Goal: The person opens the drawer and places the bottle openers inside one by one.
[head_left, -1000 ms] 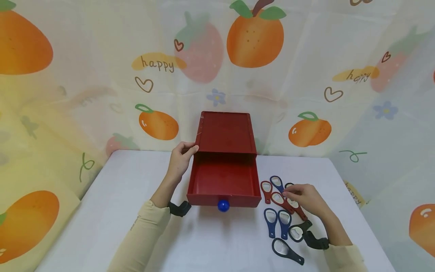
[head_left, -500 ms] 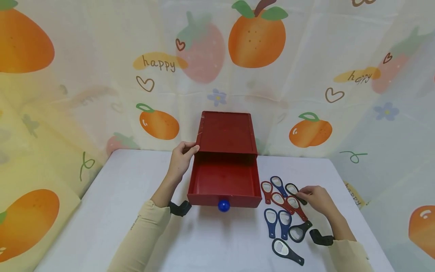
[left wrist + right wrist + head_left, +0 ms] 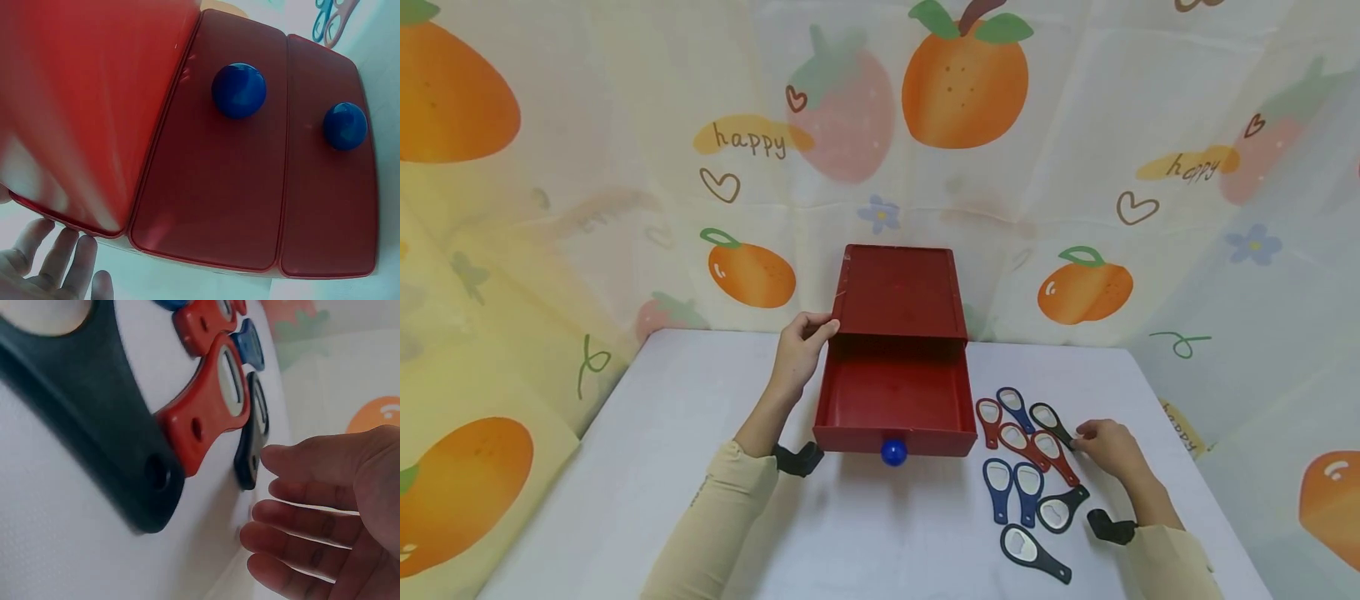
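Observation:
A dark red drawer cabinet (image 3: 898,292) stands at mid-table with its top drawer (image 3: 895,400) pulled out, a blue knob (image 3: 893,452) on the front and nothing visible inside. My left hand (image 3: 797,354) steadies its left side, thumb on the upper front corner. In the left wrist view straight fingers (image 3: 78,265) lie against that side, below two pushed-in drawers. My right hand (image 3: 1108,446) is at the handle end of a black bottle opener (image 3: 1060,432) lying on the table. The right wrist view shows the thumb tip (image 3: 275,459) right at that handle, the other fingers extended and spread.
Several more bottle openers lie right of the drawer: red (image 3: 1054,458), blue (image 3: 1000,504) and black (image 3: 1051,565), some overlapping or close together. A fruit-print cloth (image 3: 925,192) hangs behind the white table (image 3: 700,400). Black wrist cameras (image 3: 1111,527) sit near the openers.
My right hand has drawn back to the right along the black bottle opener, uncovering its ring and most of its handle. The left hand and the cabinet stay as they were.

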### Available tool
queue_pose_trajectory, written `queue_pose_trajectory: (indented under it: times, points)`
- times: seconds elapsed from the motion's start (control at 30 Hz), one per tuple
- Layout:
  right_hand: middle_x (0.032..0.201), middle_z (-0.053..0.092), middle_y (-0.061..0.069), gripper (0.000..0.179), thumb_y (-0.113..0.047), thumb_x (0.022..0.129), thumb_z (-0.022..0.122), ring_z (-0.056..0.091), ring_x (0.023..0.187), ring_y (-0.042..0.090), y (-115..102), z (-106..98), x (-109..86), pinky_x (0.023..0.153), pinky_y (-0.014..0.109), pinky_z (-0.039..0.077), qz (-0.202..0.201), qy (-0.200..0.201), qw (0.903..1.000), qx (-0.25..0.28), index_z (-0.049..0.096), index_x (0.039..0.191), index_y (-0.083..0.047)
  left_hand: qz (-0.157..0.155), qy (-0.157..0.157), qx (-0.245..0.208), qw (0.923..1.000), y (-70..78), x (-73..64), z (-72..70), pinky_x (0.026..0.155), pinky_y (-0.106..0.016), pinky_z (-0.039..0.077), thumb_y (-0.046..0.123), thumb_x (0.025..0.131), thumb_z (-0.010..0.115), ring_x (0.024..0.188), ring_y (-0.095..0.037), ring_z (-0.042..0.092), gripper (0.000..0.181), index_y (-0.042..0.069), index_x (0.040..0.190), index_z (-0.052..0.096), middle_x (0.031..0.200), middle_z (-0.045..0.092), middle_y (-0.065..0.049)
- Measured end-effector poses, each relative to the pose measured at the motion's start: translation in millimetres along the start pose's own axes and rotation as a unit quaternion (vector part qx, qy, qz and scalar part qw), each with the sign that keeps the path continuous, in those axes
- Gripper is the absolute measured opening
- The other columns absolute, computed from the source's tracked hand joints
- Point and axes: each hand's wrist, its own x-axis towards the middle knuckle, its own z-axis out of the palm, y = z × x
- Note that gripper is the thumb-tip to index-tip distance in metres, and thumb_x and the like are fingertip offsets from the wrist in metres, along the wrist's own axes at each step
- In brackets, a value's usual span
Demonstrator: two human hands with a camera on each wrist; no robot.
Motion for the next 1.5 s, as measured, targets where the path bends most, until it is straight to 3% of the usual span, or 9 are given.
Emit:
queue_pose_trajectory:
  times: [0.2,0.47,0.7,1.27,1.5]
  points:
    - [0.093,0.066,0.024,0.032,-0.009,0.087,0.066,0.058,0.079,0.026,-3,3,0.4,0.071,0.040,0.053,0.008,-0.006,1.0000,-0.001,0.063,0.108,0.014,-0.003,-0.001,0.002,1.0000,1.6,-0.7,-0.9,0.103,-0.046,0.042,0.025,0.097,0.059,0.110,-0.028,0.055,0.035,0.001,0.122,0.059,0.122,0.061,-0.021]
    - [0.093,0.066,0.025,0.031,-0.008,0.087,0.066,0.058,0.080,0.028,-12,7,1.8,0.076,0.043,0.054,0.024,-0.008,0.9995,-0.017,0.063,0.107,0.015,-0.002,-0.001,0.006,1.0000,-1.0,0.6,-2.1,0.103,-0.045,0.041,0.025,0.097,0.059,0.110,-0.028,0.056,0.036,0.000,0.122,0.059,0.122,0.062,-0.021]
    - [0.083,0.066,0.018,0.023,-0.010,0.086,0.066,0.056,0.073,0.024,-12,11,4.0,0.069,0.039,0.051,0.017,-0.006,0.9989,-0.042,0.067,0.096,0.010,0.001,-0.002,0.007,1.0000,-2.4,-0.1,-2.0,0.104,-0.045,0.041,0.025,0.097,0.059,0.110,-0.028,0.056,0.036,0.000,0.123,0.059,0.122,0.062,-0.021]
    - [0.086,0.067,0.019,0.028,-0.014,0.086,0.066,0.056,0.074,0.024,-8,8,5.0,0.070,0.039,0.051,0.020,-0.003,0.9991,-0.038,0.066,0.100,0.010,-0.004,-0.011,0.003,0.9999,0.5,1.0,-1.4,0.107,-0.048,0.041,0.027,0.097,0.059,0.111,-0.028,0.055,0.037,0.001,0.123,0.058,0.123,0.061,-0.021]
    - [0.083,0.066,0.017,0.024,-0.012,0.086,0.066,0.055,0.074,0.024,-9,-2,2.9,0.068,0.038,0.049,0.003,0.010,0.9994,-0.034,0.067,0.097,0.010,-0.010,-0.012,0.014,0.9998,1.4,1.9,-1.8,0.106,-0.046,0.040,0.028,0.097,0.058,0.112,-0.027,0.055,0.038,0.001,0.124,0.058,0.123,0.061,-0.021]
